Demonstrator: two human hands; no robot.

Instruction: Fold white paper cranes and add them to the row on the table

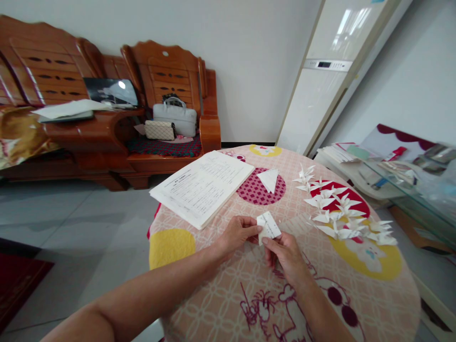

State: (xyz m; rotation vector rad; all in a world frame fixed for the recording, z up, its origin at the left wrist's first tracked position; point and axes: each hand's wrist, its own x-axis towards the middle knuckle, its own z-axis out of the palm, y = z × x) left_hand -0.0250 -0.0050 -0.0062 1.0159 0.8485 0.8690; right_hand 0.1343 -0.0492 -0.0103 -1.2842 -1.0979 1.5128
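Both of my hands pinch one small folded piece of white paper just above a round table with a pink patterned cloth. My left hand grips its left edge with thumb and fingers closed. Fingers of my right hand close on its lower right side. Several finished white paper cranes lie in a row to the right of my hands. A folded white paper triangle rests on the cloth beyond the paper I hold.
A stack of printed sheets lies at the table's far left. Wooden chairs with bags stand behind by the wall. A tall white air conditioner is at the back right. A cluttered glass stand is right.
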